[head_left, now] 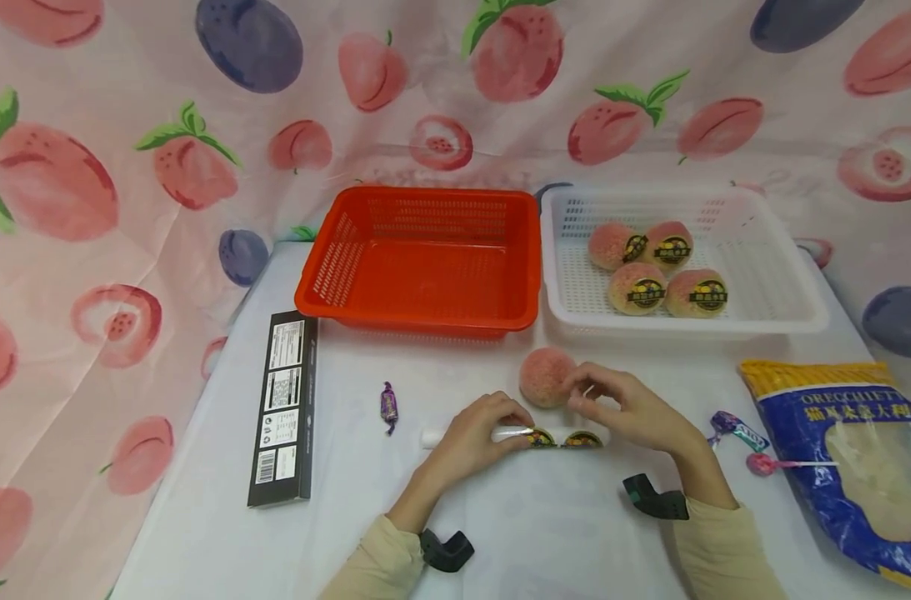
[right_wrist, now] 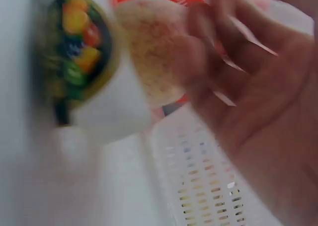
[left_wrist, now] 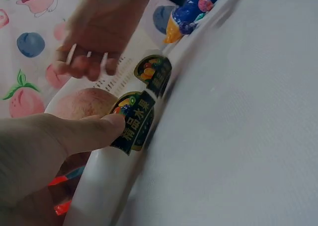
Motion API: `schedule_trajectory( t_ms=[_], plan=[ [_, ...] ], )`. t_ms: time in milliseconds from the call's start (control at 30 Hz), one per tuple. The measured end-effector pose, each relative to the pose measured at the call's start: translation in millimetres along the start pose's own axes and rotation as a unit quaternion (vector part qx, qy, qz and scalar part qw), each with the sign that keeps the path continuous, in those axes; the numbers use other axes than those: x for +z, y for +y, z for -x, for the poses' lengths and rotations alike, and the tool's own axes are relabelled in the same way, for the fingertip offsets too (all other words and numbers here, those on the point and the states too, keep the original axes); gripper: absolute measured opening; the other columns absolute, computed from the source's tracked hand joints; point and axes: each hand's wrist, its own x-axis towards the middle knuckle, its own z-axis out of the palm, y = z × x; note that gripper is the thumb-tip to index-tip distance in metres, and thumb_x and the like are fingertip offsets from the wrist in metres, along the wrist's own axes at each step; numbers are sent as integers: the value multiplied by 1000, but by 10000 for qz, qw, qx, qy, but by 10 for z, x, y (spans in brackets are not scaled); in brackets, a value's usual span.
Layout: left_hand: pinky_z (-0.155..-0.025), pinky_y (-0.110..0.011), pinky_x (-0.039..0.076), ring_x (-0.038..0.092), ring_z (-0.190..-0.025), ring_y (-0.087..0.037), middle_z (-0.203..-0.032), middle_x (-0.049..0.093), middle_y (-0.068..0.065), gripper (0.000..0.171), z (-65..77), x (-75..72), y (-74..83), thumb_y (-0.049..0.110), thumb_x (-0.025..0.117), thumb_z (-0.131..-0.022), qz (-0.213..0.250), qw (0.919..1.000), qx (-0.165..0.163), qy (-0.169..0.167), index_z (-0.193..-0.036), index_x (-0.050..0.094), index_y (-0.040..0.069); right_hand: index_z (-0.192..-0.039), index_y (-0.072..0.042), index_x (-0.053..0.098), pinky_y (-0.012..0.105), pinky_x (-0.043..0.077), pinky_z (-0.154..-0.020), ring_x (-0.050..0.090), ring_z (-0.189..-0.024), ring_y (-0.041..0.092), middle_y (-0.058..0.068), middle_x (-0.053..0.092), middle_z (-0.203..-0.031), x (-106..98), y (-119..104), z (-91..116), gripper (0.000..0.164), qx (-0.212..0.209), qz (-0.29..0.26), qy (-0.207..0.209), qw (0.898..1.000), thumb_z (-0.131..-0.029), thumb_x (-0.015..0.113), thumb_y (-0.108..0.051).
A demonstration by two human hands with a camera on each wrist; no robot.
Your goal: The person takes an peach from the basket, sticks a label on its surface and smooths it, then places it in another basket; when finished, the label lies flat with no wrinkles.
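A white roll of fruit stickers (head_left: 500, 434) lies crosswise on the table, with two dark oval labels showing near its right end. My left hand (head_left: 476, 435) grips it, thumb along the top beside one label (left_wrist: 136, 119). Just behind the roll sits a pink peach (head_left: 543, 377), no label showing on its visible side. My right hand (head_left: 623, 408) hovers at the peach's right side, fingers loosely bent and nothing visible between them. Whether its fingertips touch the peach I cannot tell; in the right wrist view they overlap the peach (right_wrist: 149, 47).
Behind stand a red basket (head_left: 417, 323) and a white basket (head_left: 785, 292) holding several labelled peaches (head_left: 637, 288). A black box (head_left: 282, 408) and a purple candy (head_left: 388, 408) lie left. On the right are a pasta bag (head_left: 808, 467), a wrapped candy (head_left: 738, 429) and a lollipop (head_left: 761, 464).
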Motion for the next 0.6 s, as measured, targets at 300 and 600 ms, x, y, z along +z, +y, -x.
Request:
schedule_trajectory(
  t_ms=[300, 600],
  plan=[
    [-76, -14, 45, 58, -84, -3, -87, 59, 9, 16, -22, -16, -30, 23, 69, -76, 521, 9979, 382, -82, -90, 61, 23, -102, -17, 57, 24, 47, -74, 55, -85, 8, -5, 60, -92, 122, 76, 63, 22, 119, 293, -1065, 9938, -82, 62, -25],
    [-75, -16, 47, 53, -82, 4, -84, 59, 14, 8, -41, -32, -56, 17, 65, -80, 923, 9872, 1288, -181, -87, 63, 22, -102, -24, 58, 23, 48, -69, 55, -81, 8, -7, 60, -93, 146, 162, 76, 18, 704, 163, -1732, 9822, -85, 59, -28]
  ],
)
